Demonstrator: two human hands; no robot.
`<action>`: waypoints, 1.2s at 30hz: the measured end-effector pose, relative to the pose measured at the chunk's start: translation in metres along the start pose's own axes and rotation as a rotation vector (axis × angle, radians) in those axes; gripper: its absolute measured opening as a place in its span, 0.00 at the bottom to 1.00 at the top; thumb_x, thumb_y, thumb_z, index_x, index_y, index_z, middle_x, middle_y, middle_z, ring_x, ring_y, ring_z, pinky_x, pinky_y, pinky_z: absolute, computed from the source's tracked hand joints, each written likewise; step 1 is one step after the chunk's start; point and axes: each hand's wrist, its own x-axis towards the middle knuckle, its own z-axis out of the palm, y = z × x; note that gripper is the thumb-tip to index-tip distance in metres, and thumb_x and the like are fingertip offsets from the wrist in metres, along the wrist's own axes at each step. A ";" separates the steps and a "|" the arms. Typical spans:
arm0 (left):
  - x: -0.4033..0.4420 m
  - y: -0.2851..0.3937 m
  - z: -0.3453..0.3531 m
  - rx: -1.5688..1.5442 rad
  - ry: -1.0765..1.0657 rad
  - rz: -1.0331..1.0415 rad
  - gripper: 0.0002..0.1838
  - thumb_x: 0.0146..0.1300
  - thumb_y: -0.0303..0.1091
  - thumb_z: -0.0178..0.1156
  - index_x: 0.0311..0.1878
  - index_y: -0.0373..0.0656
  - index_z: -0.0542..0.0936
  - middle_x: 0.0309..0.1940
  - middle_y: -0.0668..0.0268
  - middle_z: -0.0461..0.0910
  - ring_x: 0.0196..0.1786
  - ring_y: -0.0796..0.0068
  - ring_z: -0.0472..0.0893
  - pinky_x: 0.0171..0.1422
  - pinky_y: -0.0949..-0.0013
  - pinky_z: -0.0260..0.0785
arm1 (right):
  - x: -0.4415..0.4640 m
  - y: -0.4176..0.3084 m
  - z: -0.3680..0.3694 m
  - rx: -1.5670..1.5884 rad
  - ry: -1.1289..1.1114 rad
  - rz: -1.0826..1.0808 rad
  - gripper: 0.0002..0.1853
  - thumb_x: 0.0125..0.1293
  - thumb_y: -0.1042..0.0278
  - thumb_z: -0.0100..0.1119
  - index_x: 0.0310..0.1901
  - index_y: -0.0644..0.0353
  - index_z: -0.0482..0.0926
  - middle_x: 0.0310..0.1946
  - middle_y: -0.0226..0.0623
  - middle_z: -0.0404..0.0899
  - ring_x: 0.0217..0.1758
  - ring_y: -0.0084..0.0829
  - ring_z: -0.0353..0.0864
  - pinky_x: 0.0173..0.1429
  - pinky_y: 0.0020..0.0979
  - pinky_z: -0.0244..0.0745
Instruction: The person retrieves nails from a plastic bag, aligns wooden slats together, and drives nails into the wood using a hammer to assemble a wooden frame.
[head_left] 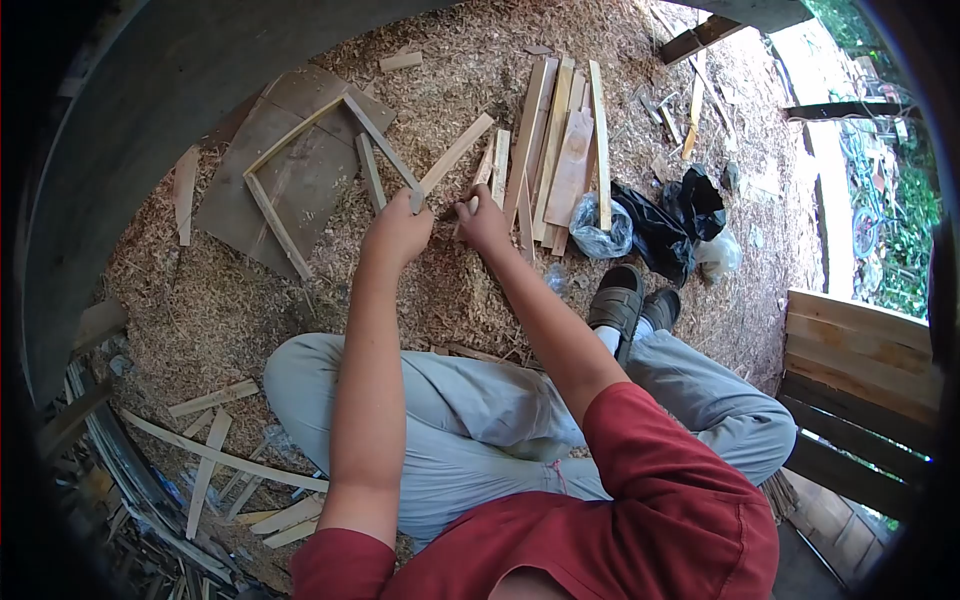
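Observation:
My left hand (398,228) is closed on the near end of a wooden strip (383,142), one side of an open-sided wooden frame (293,135). The frame lies partly over a flat brown board (228,215). A short strip (369,170) lies just left of the hand, and a paler strip (457,152) runs from the hand up to the right. My right hand (483,220) is closed a little to the right; a small light-coloured end shows at its fingers, too small to name.
Wood shavings (210,330) cover the ground. Several long planks (570,160) lie ahead, with black plastic bags (665,235) and a clear bag (600,232) beside them. Loose strips (215,460) lie to the left. A slatted wooden wall (850,350) stands at right.

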 end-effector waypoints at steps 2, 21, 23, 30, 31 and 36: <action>-0.003 0.003 -0.003 -0.007 0.010 0.012 0.27 0.72 0.47 0.61 0.70 0.46 0.79 0.60 0.46 0.88 0.60 0.40 0.87 0.67 0.47 0.78 | 0.001 0.016 0.003 0.288 -0.071 0.160 0.22 0.82 0.68 0.58 0.72 0.55 0.65 0.52 0.48 0.89 0.41 0.42 0.93 0.42 0.40 0.86; -0.004 0.010 0.005 0.055 0.029 0.044 0.31 0.70 0.41 0.58 0.76 0.45 0.76 0.63 0.47 0.87 0.63 0.44 0.87 0.68 0.48 0.78 | -0.065 -0.005 -0.060 0.419 -0.001 -0.073 0.25 0.81 0.79 0.51 0.76 0.55 0.66 0.48 0.39 0.87 0.40 0.23 0.77 0.46 0.30 0.75; 0.002 0.006 0.009 0.040 0.058 0.043 0.27 0.70 0.41 0.58 0.71 0.45 0.81 0.59 0.47 0.88 0.60 0.45 0.88 0.66 0.49 0.78 | -0.071 -0.007 -0.062 0.451 0.010 -0.089 0.24 0.82 0.79 0.53 0.76 0.54 0.67 0.49 0.39 0.87 0.41 0.22 0.77 0.45 0.29 0.75; -0.006 0.018 0.008 -0.254 0.199 0.120 0.17 0.69 0.40 0.59 0.54 0.42 0.86 0.45 0.47 0.90 0.50 0.46 0.89 0.57 0.51 0.79 | -0.083 -0.021 -0.070 0.488 0.027 -0.079 0.22 0.82 0.74 0.60 0.73 0.54 0.73 0.53 0.39 0.85 0.45 0.26 0.81 0.53 0.30 0.79; -0.005 0.017 0.007 -0.275 0.225 0.154 0.16 0.69 0.39 0.59 0.53 0.41 0.85 0.43 0.48 0.89 0.48 0.45 0.89 0.56 0.51 0.79 | -0.080 -0.017 -0.067 0.392 0.097 -0.208 0.21 0.82 0.71 0.62 0.72 0.55 0.75 0.55 0.39 0.86 0.49 0.31 0.83 0.57 0.33 0.81; 0.011 0.002 0.012 -0.246 0.248 0.155 0.18 0.70 0.41 0.60 0.56 0.41 0.85 0.48 0.46 0.90 0.52 0.43 0.89 0.59 0.49 0.79 | -0.054 -0.003 -0.056 0.111 0.026 -0.151 0.20 0.78 0.61 0.62 0.66 0.58 0.84 0.63 0.54 0.84 0.69 0.55 0.83 0.71 0.51 0.80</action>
